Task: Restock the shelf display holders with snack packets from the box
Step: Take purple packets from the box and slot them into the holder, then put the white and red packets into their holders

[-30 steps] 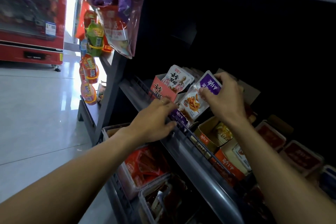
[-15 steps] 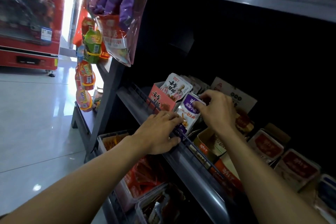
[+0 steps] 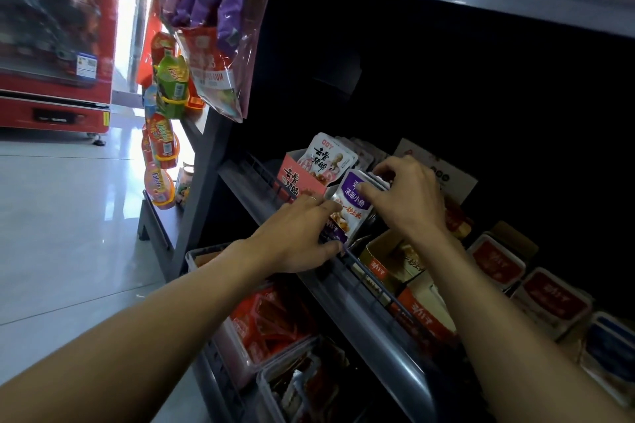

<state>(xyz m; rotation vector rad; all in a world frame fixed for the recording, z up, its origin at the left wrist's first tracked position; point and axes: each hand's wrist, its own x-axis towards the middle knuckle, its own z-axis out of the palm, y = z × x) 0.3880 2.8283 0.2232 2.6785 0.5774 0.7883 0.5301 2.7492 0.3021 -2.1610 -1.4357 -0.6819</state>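
On the middle shelf (image 3: 371, 330), behind its wire rail, my left hand (image 3: 295, 237) lies over the near lower end of the purple-topped snack packet (image 3: 350, 206), fingers bent against it, steadying it at the rail. That packet stands tilted in the gap just right of the pink display holder (image 3: 297, 177). My right hand (image 3: 402, 196) pinches the packet's far upper edge between thumb and fingers. I judge the packet is being seated: I should press it down evenly, keep it upright with the face outward, and let my left grip stop it sliding over the rail. Right of it sits an open cardboard holder (image 3: 381, 254).
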